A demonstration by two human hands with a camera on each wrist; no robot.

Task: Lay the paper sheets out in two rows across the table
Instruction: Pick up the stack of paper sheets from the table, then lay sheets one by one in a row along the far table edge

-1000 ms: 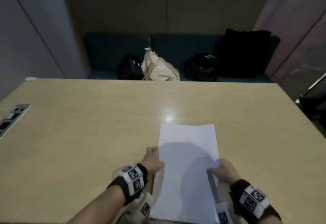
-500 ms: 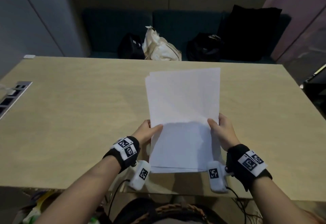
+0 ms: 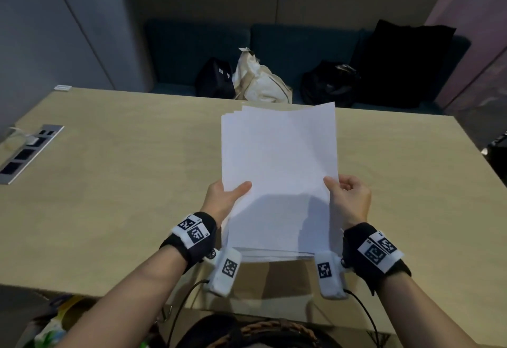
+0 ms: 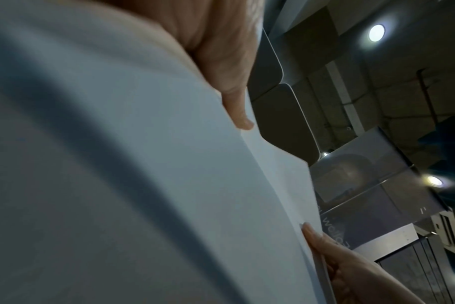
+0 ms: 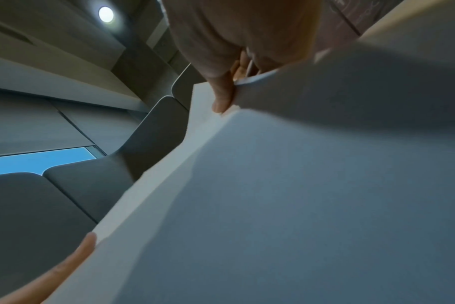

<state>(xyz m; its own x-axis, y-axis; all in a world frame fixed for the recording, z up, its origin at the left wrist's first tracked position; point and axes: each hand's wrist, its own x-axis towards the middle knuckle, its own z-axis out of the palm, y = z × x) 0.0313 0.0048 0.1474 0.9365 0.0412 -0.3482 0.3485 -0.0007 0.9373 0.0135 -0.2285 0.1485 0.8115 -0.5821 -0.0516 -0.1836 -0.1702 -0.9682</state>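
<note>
A stack of white paper sheets (image 3: 279, 172) is held up off the wooden table (image 3: 123, 188), tilted toward me, its top edges slightly fanned. My left hand (image 3: 227, 196) grips the stack's left edge, thumb on the front face. My right hand (image 3: 347, 196) pinches the right edge with the thumb on top. In the left wrist view the paper stack (image 4: 143, 185) fills the picture, with my left thumb (image 4: 237, 107) on it and the right hand (image 4: 351, 267) at its far edge. The right wrist view shows the paper stack (image 5: 299, 195) pinched by my right thumb (image 5: 222, 96).
A socket panel (image 3: 30, 153) is set into the table at the left. Behind the far edge, a dark bench (image 3: 274, 46) carries black bags (image 3: 329, 84) and a cream bag (image 3: 260, 78). A small white object (image 3: 63, 88) lies at the far left corner.
The stack lay flat on the table near the front edge a second ago. Both hands have lifted it and tilted it up toward me, and they grip it higher along its sides.
</note>
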